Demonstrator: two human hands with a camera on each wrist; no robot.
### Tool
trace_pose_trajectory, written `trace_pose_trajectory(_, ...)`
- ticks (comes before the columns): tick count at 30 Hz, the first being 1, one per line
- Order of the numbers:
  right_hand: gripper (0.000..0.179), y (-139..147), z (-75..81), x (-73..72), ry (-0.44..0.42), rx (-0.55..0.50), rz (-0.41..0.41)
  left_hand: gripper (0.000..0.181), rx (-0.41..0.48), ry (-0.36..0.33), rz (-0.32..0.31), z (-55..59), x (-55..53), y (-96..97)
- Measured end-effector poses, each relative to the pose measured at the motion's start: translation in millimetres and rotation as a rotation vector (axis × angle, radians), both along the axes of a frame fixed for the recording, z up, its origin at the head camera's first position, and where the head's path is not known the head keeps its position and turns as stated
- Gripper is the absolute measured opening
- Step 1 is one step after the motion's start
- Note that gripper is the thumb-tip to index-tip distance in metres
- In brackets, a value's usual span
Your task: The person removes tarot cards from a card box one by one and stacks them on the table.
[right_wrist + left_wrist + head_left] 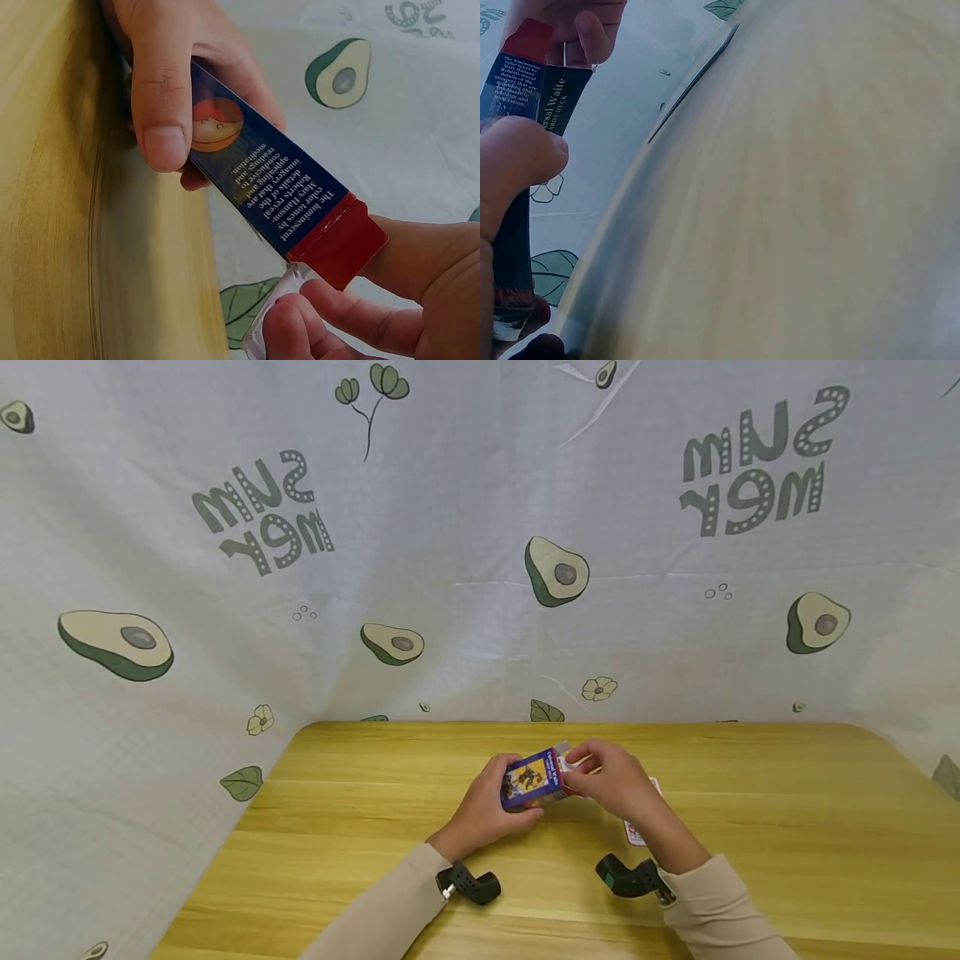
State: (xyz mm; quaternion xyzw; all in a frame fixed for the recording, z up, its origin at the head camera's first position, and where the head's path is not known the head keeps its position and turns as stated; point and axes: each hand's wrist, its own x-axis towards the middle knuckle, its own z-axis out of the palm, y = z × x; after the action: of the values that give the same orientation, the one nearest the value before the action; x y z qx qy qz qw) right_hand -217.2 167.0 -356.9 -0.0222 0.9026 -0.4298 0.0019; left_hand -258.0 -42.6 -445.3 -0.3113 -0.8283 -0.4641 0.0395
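Note:
A blue tarot deck box [528, 778] is held tilted above the table, its red side flap [341, 244] folded out at one end. My left hand [491, 806] grips the body of the box, with the thumb along its narrow side. At the opened end, my right hand [611, 777] curls its thumb and fingers round the flaps; a pale, glossy piece [271, 315] shows beside its fingertips. The inside of the box is mostly hidden by those fingers. Under the right wrist a card [634, 833] with a red and white pattern lies on the table, partly covered.
The wooden table [360, 827] stretches out on both sides of the hands. A white cloth [465, 527] printed with avocados hangs behind it and along the left side. A black wrist camera [476, 885] sits on the left wrist, another [626, 877] on the right.

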Motion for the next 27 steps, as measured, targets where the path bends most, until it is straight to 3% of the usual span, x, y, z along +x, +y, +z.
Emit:
trace_pose_trajectory(21, 0.030, -3.5, -4.3, 0.7, 0.032, 0.004, -0.029, 0.072, 0.005, 0.011, -0.001, 4.5, 1.9, 0.2)
trace_pose_trajectory(27, 0.033, -1.6, -2.5, 0.7, 0.021, 0.011, -0.027, 0.072, -0.002, 0.014, 0.003, 1.4, 1.0, -0.3)
